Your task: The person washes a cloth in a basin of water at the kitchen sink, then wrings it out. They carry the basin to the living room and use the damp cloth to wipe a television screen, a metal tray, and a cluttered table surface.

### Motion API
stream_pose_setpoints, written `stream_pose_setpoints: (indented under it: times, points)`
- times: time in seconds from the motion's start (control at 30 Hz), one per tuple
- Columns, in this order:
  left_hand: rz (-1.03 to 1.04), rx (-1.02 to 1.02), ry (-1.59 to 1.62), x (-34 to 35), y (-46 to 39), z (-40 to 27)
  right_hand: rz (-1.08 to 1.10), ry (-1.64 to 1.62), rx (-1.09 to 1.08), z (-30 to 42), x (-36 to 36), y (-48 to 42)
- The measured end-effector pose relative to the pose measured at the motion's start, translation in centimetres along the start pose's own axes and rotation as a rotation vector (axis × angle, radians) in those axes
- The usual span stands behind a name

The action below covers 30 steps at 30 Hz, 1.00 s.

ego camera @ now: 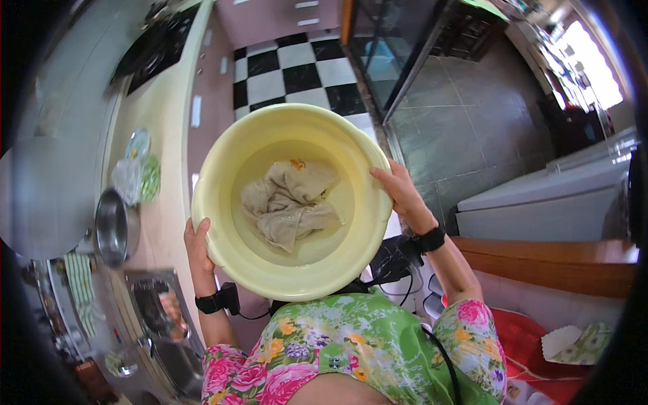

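Observation:
Both my hands carry a pale yellow plastic basin (298,283) in front of my body. My left hand (199,248) grips its left side, with the thumb against the outer edge. On the right, my right hand (402,190) clasps the rim, thumb on top and the fingers hidden beneath. Inside the basin a wet beige cloth (291,205) with a small orange mark lies crumpled in shallow water. The basin is held up above the floor, beside the counter. Black bands with devices and cables are on both wrists.
Along the left runs a counter (167,121) with a metal bowl (112,228), a plastic bag (126,179) and a double sink (177,359). A black stove (172,45) stands farther off. Ahead are checkered floor tiles (301,76) and a glass door (392,55); a white appliance (541,202) is at right.

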<state>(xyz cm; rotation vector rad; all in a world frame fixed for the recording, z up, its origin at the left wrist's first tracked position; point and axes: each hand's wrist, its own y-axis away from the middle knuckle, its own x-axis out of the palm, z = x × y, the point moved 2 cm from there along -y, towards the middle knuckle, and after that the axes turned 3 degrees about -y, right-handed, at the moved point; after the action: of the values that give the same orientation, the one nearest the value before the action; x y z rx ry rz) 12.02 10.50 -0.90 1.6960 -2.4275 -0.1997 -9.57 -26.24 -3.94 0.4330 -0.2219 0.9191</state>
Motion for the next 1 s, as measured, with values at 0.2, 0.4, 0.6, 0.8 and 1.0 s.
stream_pose_setpoints:
  times: [0.2, 0.4, 0.6, 0.8, 1.0]
  points:
    - [0.317, -0.036, 0.005, -1.0, -6.7, -0.6, -0.226, -0.17, -0.154, -2.9, 3.4, 6.0]
    - [0.561, -0.08, 0.015, 0.2, -12.7, 1.0, -0.457, -0.183, -0.287, -4.1, 6.4, 9.8]
    - [0.805, -0.105, 0.019, 3.4, -17.7, 3.3, -0.665, -0.21, -0.418, -8.4, 8.2, 12.4]
    - [1.038, -0.155, 0.01, 8.4, -20.5, 4.9, -0.897, -0.222, -0.469, -12.4, 9.2, 13.7]
    - [1.203, -0.114, -0.061, 12.7, -22.9, 6.7, -1.049, -0.248, -0.531, -15.0, 11.6, 15.3]
